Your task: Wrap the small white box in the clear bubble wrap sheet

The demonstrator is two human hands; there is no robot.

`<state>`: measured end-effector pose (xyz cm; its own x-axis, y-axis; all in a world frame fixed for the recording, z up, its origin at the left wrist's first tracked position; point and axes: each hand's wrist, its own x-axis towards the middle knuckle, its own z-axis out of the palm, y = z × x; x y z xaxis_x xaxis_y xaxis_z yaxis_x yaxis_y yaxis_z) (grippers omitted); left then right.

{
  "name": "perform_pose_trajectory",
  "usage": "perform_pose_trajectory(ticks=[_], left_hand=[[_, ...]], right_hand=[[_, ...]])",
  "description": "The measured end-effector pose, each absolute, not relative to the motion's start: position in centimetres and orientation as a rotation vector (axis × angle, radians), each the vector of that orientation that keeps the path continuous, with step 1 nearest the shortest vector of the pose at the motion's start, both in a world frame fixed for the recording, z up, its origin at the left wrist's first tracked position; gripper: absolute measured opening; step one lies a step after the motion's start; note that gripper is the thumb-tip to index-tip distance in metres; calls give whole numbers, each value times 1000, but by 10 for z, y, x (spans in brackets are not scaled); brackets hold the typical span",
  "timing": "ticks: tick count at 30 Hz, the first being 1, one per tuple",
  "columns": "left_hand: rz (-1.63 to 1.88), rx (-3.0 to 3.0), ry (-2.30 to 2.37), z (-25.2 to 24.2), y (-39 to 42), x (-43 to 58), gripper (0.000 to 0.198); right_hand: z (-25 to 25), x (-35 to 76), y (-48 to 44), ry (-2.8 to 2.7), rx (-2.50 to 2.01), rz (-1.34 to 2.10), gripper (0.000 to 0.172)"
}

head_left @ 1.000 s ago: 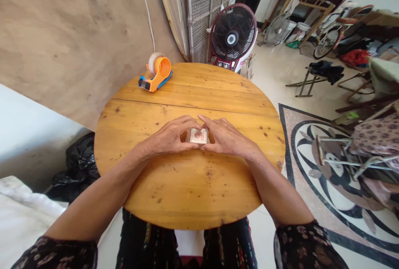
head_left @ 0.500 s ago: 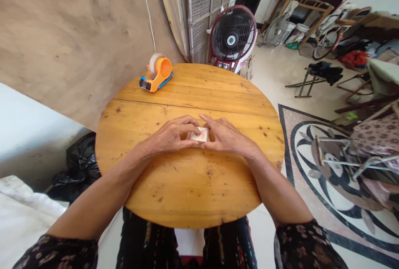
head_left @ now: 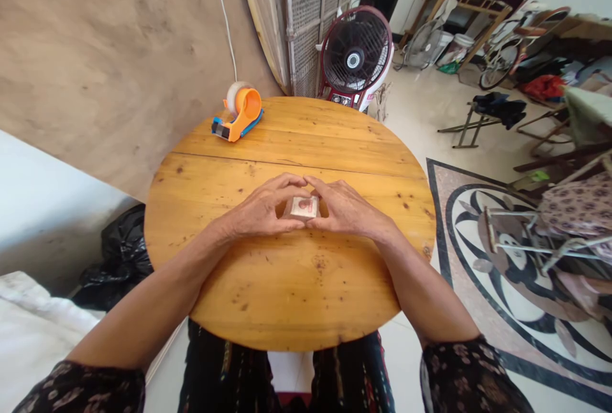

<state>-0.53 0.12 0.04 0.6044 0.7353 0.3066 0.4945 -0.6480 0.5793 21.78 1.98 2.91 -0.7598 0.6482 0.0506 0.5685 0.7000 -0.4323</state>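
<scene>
Near the middle of the round wooden table (head_left: 296,298) lies a small white box-like block (head_left: 304,207), its pale top marked with red print. Whether it is a box or a stack of cards, I cannot tell. From its left side, my left hand (head_left: 262,208) curves around it, thumb at the near edge and fingers along the far side. On the opposite side, my right hand (head_left: 347,209) grips it the same way. The fingertips of both hands meet or nearly meet beyond the block, and partly hide its sides.
An orange and blue tape dispenser (head_left: 241,113) with a roll of clear tape stands at the table's far left edge. Behind the table is a dark red fan (head_left: 356,50). A black plastic bag (head_left: 127,241) lies left of the table. A folding stool (head_left: 473,123) stands farther right.
My left index finger has moved off the block's top toward its far side, so more of the red print shows. The right hand has hardly moved.
</scene>
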Motion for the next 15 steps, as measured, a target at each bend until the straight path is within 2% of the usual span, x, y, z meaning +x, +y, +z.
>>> perform_pose_trajectory(ticks=[4,8,15], left_hand=[[680,2258,1099,2,1,-7,71],[595,2153,1149,2,0,-8,70],[657,2191,1248,-3,0,-6,69]], right_hand=[[24,219,22,-2721,-1015,584,81],[24,218,21,-2705,-1031,539,82],[24,217,22,-2661,-1073,555,85]])
